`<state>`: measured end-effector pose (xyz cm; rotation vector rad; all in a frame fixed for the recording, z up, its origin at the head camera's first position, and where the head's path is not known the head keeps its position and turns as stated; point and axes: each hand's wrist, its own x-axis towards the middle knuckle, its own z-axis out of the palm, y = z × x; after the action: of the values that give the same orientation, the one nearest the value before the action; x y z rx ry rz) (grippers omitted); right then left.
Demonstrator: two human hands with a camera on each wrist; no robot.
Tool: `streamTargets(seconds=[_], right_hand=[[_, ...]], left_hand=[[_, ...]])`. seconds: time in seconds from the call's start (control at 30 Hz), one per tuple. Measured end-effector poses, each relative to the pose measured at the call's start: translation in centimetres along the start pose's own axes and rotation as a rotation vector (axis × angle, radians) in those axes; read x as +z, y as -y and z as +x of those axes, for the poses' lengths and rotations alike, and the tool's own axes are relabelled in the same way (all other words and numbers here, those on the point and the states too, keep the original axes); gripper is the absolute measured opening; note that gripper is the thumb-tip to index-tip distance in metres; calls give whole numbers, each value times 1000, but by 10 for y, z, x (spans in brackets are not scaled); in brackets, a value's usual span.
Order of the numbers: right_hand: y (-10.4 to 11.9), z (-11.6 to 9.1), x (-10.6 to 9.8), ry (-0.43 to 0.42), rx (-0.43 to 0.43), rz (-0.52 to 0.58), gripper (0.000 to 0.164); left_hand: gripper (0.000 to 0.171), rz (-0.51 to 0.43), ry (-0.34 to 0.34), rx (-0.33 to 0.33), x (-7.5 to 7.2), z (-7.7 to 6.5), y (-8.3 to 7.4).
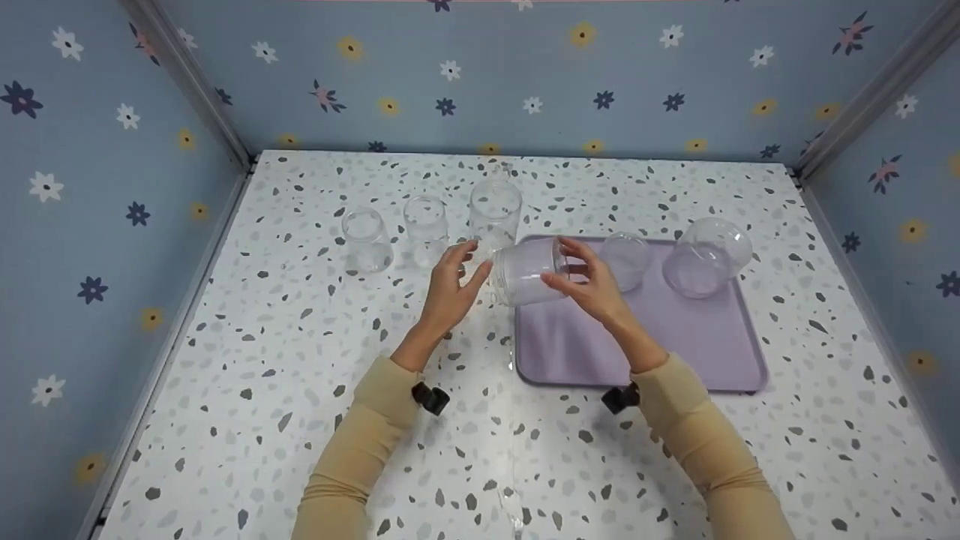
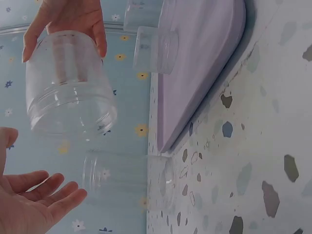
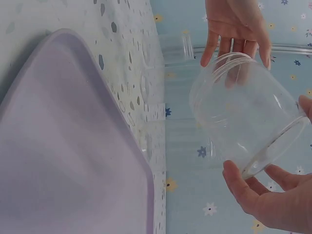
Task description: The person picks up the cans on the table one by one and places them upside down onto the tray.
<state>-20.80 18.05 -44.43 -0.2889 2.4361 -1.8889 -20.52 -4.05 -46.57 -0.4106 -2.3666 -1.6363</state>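
Observation:
A clear, wide jar point(image 1: 529, 276) is tilted nearly on its side above the left edge of the lilac tray point(image 1: 637, 349). My right hand point(image 1: 596, 289) grips it around the base, thumb on the near side and fingers on the far side. The threaded mouth points left, toward my left hand point(image 1: 448, 292). That hand is spread, its thumb and fingertips right by the rim. In the left wrist view, a gap shows between the left fingers point(image 2: 53, 190) and the jar. Through the clear wall, the jar looks empty.
Two clear containers stand on the tray: a small one point(image 1: 626, 259) and a larger rounded one point(image 1: 709, 255). Left of the tray, a short jar point(image 1: 367, 240), a similar jar point(image 1: 426, 229) and a taller jar point(image 1: 495, 206) form a row on the speckled table point(image 1: 300, 360). Flowered panels point(image 1: 487, 90) surround the table.

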Motion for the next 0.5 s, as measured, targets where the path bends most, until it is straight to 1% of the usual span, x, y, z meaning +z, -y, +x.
streamTargets(seconds=[0.1,0.13,0.17,0.23,0.37,0.4,0.5], right_hand=[[1,3,-2,5,-5,-118,64],[2,4,-3,9,-10,-150,65],[8,3,-3,15,-10,-179,65],[8,5,-5,23,-22,-234,68],[8,12,-8,48,-45,-323,70],[2,15,-9,53,-55,-342,71],[3,21,-11,70,-57,-402,73]], left_hand=[[41,112,-20,26,-7,3,2],[40,139,-23,33,-9,4,2],[39,167,-26,36,-11,5,3],[37,213,-23,41,-17,6,3],[39,273,-30,36,-27,9,3],[40,282,-29,33,-29,9,3],[42,314,-42,25,-35,11,3]])
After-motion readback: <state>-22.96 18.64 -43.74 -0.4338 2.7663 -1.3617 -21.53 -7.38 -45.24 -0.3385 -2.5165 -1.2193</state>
